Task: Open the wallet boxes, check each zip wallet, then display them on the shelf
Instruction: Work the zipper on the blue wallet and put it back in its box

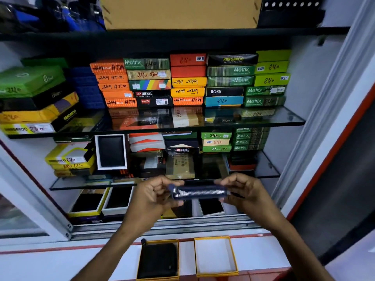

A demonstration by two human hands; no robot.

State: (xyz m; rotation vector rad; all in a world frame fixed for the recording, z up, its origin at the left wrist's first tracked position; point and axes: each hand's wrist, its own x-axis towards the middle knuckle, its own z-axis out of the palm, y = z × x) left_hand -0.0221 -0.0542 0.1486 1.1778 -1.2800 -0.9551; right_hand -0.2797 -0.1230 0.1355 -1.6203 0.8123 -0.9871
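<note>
Looks like the checking step right now. Dark blue zip wallet (199,192) held edge-on in front of the lower glass shelf (67,184), zipper teeth facing up. Left hand (155,196) pinching the zip-pull end, right hand (241,191) clamped on the other end, both wrists raised over the counter (60,258). Empty box (215,255) down below, second box (158,260) with a black wallet beside it. Next up probably: run the zip, then find a free spot on the shelf.

"KANGAROO" on a black box (232,59), "BOSS" on another (224,91), "DIESEL" on a third (152,93), "Motrix" on a green box (146,63).
</note>
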